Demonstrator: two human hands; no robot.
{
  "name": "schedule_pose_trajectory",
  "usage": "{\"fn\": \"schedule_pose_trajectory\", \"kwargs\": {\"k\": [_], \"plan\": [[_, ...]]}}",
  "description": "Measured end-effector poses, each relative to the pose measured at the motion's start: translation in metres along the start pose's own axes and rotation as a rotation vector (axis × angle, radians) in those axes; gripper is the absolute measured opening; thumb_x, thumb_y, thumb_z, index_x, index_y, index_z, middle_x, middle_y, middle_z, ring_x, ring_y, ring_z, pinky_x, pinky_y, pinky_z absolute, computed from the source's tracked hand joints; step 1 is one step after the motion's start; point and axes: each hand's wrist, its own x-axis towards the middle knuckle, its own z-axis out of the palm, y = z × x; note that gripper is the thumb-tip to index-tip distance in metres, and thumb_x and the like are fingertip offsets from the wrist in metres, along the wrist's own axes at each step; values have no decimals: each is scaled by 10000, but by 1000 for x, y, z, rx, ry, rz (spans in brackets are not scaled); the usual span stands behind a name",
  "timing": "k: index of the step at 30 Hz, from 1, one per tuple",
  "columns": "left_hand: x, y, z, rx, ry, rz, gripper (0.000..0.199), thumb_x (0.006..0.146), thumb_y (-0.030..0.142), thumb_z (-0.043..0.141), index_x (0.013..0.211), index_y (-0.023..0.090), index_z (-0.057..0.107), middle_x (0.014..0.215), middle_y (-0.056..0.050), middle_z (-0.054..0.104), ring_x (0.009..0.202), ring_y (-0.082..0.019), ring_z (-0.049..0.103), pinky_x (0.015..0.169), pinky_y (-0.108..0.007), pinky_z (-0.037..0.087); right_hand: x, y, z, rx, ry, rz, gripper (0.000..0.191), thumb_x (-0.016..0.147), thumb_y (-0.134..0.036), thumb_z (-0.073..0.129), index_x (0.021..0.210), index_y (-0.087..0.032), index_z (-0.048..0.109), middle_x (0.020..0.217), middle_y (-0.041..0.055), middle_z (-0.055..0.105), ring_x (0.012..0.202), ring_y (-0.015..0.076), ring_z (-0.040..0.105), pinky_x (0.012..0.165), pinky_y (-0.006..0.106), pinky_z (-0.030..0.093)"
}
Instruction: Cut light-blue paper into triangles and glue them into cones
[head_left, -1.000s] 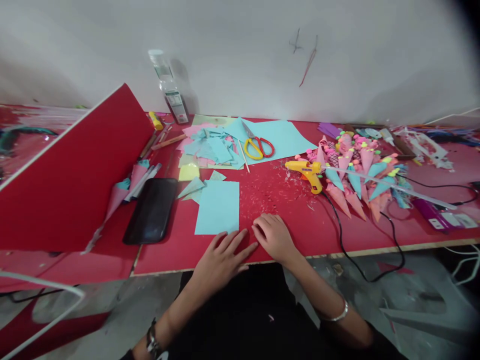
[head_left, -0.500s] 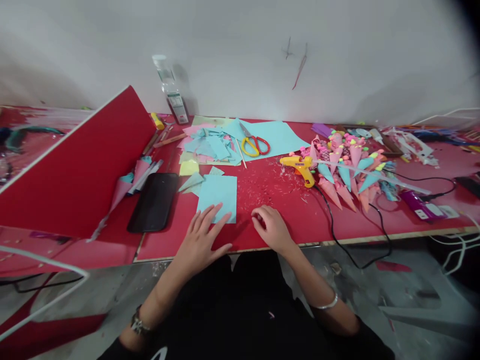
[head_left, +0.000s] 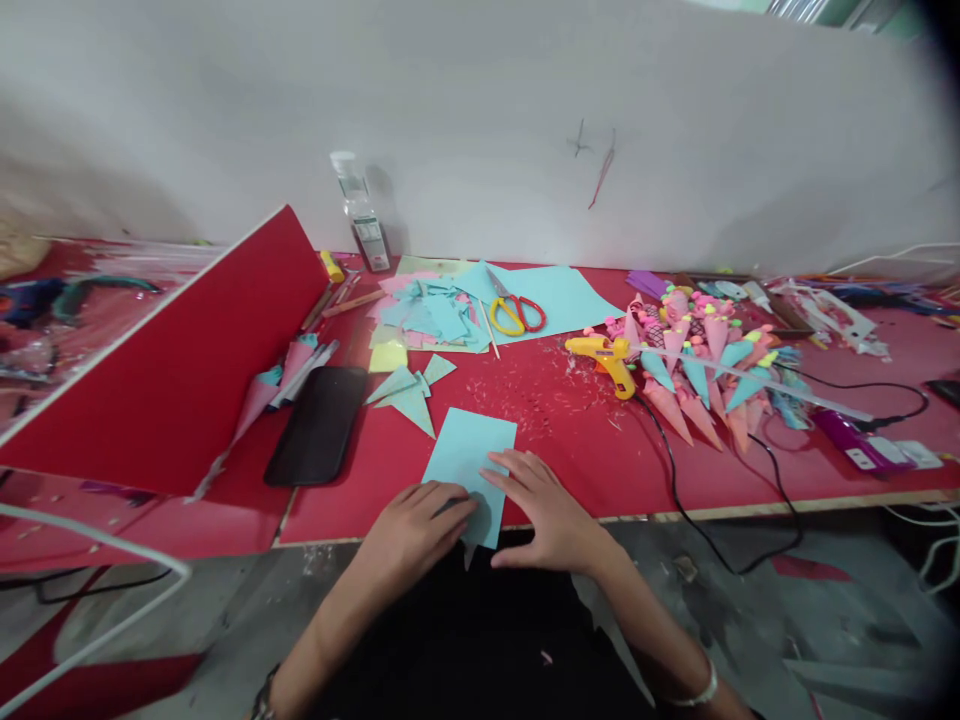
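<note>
A light blue paper rectangle (head_left: 472, 450) lies tilted at the table's front edge, its near end reaching past the edge. My left hand (head_left: 420, 530) is at its lower left side, fingers curled together on the paper's edge. From the right, my right hand (head_left: 544, 510) rests on the paper with its fingers spread and the thumb apart. Behind the paper are several light blue-green triangles (head_left: 412, 400) and a yellow note (head_left: 388, 355).
Farther back lie paper scraps (head_left: 435, 310) and scissors (head_left: 517, 312) on a blue sheet. A black phone (head_left: 319, 425) and a red board (head_left: 187, 370) stand left. Right are a yellow glue gun (head_left: 611, 362) with its cord and a pile of paper cones (head_left: 712, 360).
The blue paper has come toward the front edge and turned, uncovering the triangles behind it. My right hand has moved onto it and opened, and my left hand's fingers have drawn together.
</note>
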Motion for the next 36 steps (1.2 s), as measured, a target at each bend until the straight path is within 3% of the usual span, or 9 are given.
{"fn": "schedule_pose_trajectory", "kwargs": {"k": [3, 7, 11, 15, 21, 26, 31, 33, 36], "plan": [[3, -2, -3, -12, -14, -1, 379, 800, 240, 541, 1176, 237, 498, 1155, -73, 554, 1037, -209, 520, 852, -358, 458, -5, 0, 6, -111, -19, -15, 757, 694, -604, 551, 1320, -232, 346, 1389, 94, 333, 1276, 276, 249, 1042, 485, 189], [7, -8, -5, -75, 10, -55, 373, 819, 257, 522, 1188, 238, 475, 1167, -68, 541, 1052, -190, 517, 870, -324, 449, -8, -2, 15, -229, 73, 32, 415, 822, -440, 489, 1174, -220, 503, 1207, 102, 521, 1131, 250, 418, 1024, 494, 212], [10, -14, -6, -146, 101, -130, 130, 857, 250, 467, 899, 197, 578, 913, -32, 634, 854, -149, 587, 764, -264, 466, -6, -8, 21, -295, 121, 48, 447, 785, -469, 529, 1164, -233, 511, 1104, 112, 558, 1016, 268, 485, 995, 542, 229], [12, -19, -5, -190, 183, -160, 173, 847, 298, 504, 740, 192, 589, 723, 3, 657, 679, -129, 595, 665, -243, 439, -3, -15, 33, -328, 187, 47, 462, 762, -444, 573, 1169, -237, 507, 1100, 115, 543, 1036, 264, 471, 986, 503, 284], [11, -29, -4, -182, 247, -196, 282, 821, 408, 519, 668, 193, 621, 610, 7, 656, 556, -108, 570, 561, -205, 395, 4, -14, 38, -247, 300, 13, 163, 832, -231, 501, 964, -208, 594, 1032, 64, 586, 963, 206, 499, 950, 418, 350], [13, -29, -5, -129, 259, -230, 338, 835, 424, 476, 611, 184, 560, 511, 16, 581, 484, -110, 518, 482, -199, 361, 17, -4, 15, 40, 415, 47, 206, 850, -136, 443, 920, -211, 623, 909, 56, 596, 865, 172, 519, 781, 318, 446], [16, -25, -12, -257, 439, -224, 154, 845, 310, 456, 910, 189, 527, 883, -58, 590, 821, -170, 564, 693, -268, 462, 24, 1, -9, 294, 527, 87, 190, 843, -159, 462, 899, -197, 640, 879, 65, 590, 862, 168, 536, 779, 315, 443], [18, -25, -14, -266, 500, -250, 358, 784, 320, 546, 1104, 190, 452, 1098, -111, 492, 996, -218, 503, 790, -329, 458, 27, 1, -14, 422, 560, 140, 166, 837, -189, 477, 862, -194, 642, 840, 56, 605, 828, 165, 555, 760, 304, 453], [21, -25, -16, -312, 525, -327, 647, 713, 321, 629, 1262, 188, 314, 1139, -123, 458, 999, -225, 500, 819, -360, 452, 35, 0, -16, 604, 637, 277, 149, 814, -255, 508, 789, -183, 636, 776, 43, 619, 757, 163, 576, 706, 285, 470]]}}
